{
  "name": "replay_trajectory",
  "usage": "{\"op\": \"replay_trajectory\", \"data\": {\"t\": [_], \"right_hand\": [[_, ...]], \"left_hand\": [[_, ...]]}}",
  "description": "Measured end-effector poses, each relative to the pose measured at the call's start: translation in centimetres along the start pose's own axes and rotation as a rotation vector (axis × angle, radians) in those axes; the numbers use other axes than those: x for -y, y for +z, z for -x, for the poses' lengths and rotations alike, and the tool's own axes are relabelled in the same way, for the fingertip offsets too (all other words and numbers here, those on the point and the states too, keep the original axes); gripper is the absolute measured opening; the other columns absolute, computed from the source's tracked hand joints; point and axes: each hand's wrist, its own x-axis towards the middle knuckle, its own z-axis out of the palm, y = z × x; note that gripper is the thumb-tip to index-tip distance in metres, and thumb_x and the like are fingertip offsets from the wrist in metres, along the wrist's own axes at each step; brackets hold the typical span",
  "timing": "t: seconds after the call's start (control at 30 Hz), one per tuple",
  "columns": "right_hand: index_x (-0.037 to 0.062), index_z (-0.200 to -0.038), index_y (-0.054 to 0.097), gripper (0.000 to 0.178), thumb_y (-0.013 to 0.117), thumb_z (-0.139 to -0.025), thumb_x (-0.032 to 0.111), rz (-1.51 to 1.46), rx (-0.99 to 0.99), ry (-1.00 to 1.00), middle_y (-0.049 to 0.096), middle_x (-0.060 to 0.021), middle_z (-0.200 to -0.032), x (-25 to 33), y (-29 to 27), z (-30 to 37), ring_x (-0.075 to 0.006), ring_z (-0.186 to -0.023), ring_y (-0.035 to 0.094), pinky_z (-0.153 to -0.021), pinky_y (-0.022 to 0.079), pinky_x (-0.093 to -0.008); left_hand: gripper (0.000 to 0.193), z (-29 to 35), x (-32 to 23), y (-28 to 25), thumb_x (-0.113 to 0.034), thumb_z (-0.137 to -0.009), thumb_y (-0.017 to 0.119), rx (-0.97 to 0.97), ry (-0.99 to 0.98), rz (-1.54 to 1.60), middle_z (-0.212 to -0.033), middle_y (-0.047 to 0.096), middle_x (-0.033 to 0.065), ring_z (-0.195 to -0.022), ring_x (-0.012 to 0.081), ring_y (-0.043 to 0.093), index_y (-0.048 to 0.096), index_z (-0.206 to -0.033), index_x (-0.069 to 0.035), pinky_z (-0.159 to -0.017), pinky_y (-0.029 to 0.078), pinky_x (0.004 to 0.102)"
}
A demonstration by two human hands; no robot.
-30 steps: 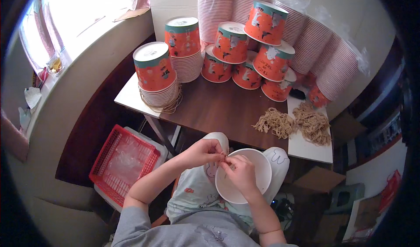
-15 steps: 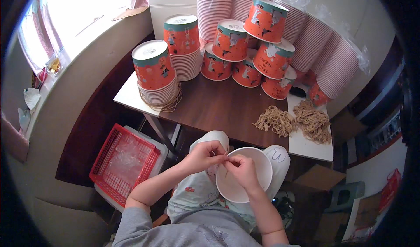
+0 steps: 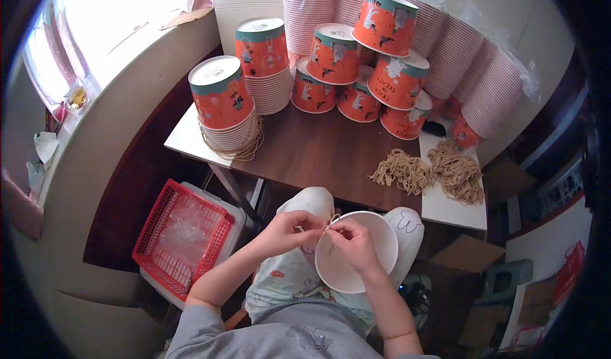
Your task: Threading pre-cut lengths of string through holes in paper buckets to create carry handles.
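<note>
A paper bucket [image 3: 366, 271], white inside, rests on my lap with its mouth toward me. At its left rim, my left hand [image 3: 294, 232] and my right hand [image 3: 354, 246] meet, fingertips nearly touching. Both pinch a thin tan cord [image 3: 334, 218]. A small loop of it stands up above the fingertips, and a short end hangs inside the bucket. My fingers partly hide where the cord meets the rim.
Orange and teal buckets [image 3: 396, 82] stand upside down, piled on the brown table [image 3: 318, 149]. Tan cord bundles [image 3: 401, 170] lie at its right. Cords hang around the left bucket stack [image 3: 223, 98]. Tall wrapped stacks [image 3: 449, 53] line the back. A red basket [image 3: 181, 241] sits lower left.
A small loop of cord now shows above my fingertips. My left fingers have shifted slightly at the rim, and the whole view has moved a little.
</note>
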Motion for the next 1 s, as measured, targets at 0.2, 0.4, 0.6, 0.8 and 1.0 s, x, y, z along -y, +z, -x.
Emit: {"op": "replay_trajectory", "data": {"t": [0.2, 0.4, 0.6, 0.8, 1.0], "right_hand": [[0.0012, -0.077, 0.061, 0.002, 0.062, -0.075, 0.002, -0.021, 0.023, 0.010, 0.056, -0.0004, -0.079, 0.5, 0.1, 0.2, -0.0057, -0.069, 0.052, -0.060, 0.042, -0.0182], [0.0019, -0.076, 0.061, 0.002, 0.063, -0.074, 0.001, 0.041, 0.024, -0.051, 0.055, -0.0003, -0.079, 0.9, 0.1, 0.3, -0.0047, -0.066, 0.050, -0.058, 0.041, -0.0179], [0.0028, -0.081, 0.063, 0.009, 0.065, -0.072, 0.005, 0.067, 0.024, -0.098, 0.058, -0.0012, -0.080, 0.3, 0.0, 0.4, -0.0052, -0.063, 0.051, -0.055, 0.042, -0.0188], [0.0035, -0.082, 0.064, 0.010, 0.064, -0.072, 0.005, 0.075, 0.020, -0.080, 0.055, -0.0008, -0.078, 0.5, -0.3, 0.5, -0.0059, -0.062, 0.049, -0.054, 0.041, -0.0198], [0.0047, -0.080, 0.064, 0.008, 0.064, -0.072, 0.005, 0.095, 0.036, -0.105, 0.053, 0.0000, -0.077, 0.6, -0.5, 0.4, -0.0054, -0.060, 0.047, -0.053, 0.040, -0.0195]], "left_hand": [[0.021, 1.5, 0.4, 0.9, -0.016, -0.073, 0.066, -0.088, 0.123, -0.505, -0.072, 0.059, 0.0090, -0.064, 0.0185, 0.059, 0.064, -0.091, -0.004, -0.058, 0.047, 0.0281], [0.012, 0.8, 1.1, 1.3, -0.011, -0.072, 0.064, -0.279, 0.353, -0.661, -0.071, 0.061, 0.0094, -0.061, 0.0224, 0.060, 0.064, -0.083, -0.006, -0.055, 0.048, 0.0322], [0.015, 0.1, 1.5, 2.2, 0.003, -0.069, 0.062, -0.372, 0.366, -0.438, -0.081, 0.064, 0.0084, -0.070, 0.0147, 0.063, 0.062, -0.084, -0.002, -0.062, 0.051, 0.0253], [0.019, 0.0, 2.2, 1.8, 0.002, -0.071, 0.059, -0.182, 0.306, -0.196, -0.082, 0.063, 0.0057, -0.072, 0.0105, 0.060, 0.061, -0.090, -0.001, -0.065, 0.048, 0.0224], [0.015, 0.1, 1.4, 1.2, -0.002, -0.078, 0.059, -0.006, 0.061, 0.284, -0.088, 0.060, 0.0026, -0.080, 0.0066, 0.055, 0.059, -0.092, 0.001, -0.072, 0.044, 0.0199]]}}
